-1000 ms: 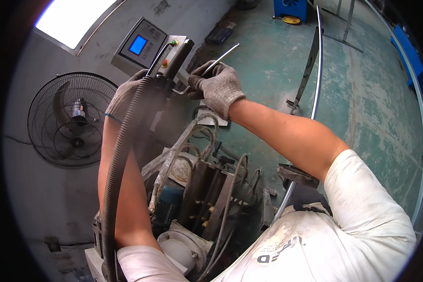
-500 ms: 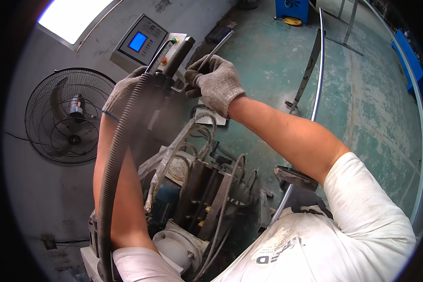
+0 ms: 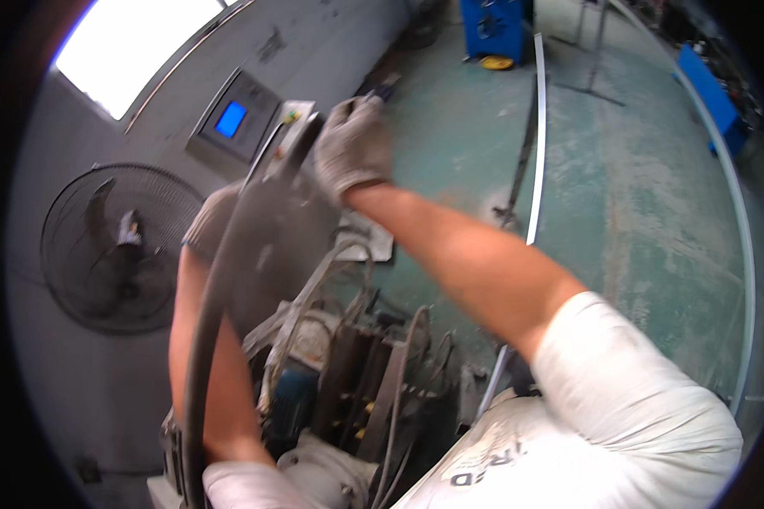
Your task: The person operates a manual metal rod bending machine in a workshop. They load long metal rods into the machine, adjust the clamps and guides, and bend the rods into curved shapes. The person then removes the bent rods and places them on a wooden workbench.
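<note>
A dark machine bar (image 3: 300,146) stood between the gloved left hand (image 3: 210,222) (its grip hidden behind a hose (image 3: 193,416)) and right hand (image 3: 354,144), which had swung up toward the bar's tip, likely a new working angle. The thin rod, plain moments earlier, was lost in blur, leaving the right's hold untellable.

The window (image 3: 140,51), upper left of the fingers (image 3: 345,110), glares white. Around the fingers, the view is blurred; below them, the machine (image 3: 341,373) is dim; farther out, edges bend.
</note>
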Tool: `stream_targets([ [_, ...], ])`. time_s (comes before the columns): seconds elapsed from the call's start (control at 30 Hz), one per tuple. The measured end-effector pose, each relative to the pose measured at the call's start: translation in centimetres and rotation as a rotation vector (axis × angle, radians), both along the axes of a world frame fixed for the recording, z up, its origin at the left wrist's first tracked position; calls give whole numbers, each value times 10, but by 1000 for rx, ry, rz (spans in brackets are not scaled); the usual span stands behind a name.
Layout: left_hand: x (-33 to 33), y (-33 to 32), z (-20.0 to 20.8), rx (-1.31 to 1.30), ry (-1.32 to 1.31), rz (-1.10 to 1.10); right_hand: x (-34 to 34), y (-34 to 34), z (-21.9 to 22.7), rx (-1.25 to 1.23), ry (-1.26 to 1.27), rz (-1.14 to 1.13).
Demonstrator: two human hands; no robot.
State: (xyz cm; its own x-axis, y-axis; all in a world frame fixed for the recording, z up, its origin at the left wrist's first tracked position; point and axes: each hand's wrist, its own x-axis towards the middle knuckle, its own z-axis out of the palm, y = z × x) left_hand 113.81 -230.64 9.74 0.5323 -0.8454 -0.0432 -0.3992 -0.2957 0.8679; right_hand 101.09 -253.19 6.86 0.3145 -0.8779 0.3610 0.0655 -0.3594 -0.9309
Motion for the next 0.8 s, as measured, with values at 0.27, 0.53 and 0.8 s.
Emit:
stream_targets([
  [0.27, -48, -13, 39, 267, -208, 88, 40, 4, -25, -215, 416, -27],
  [0.53, -51, -28, 33, 41, 309, 389, 88, -24, -49, 14, 385, -12],
  [0.8, 38, 20, -10, -148, 389, 278, 104, 6, -117, 484, 484, 783],
])
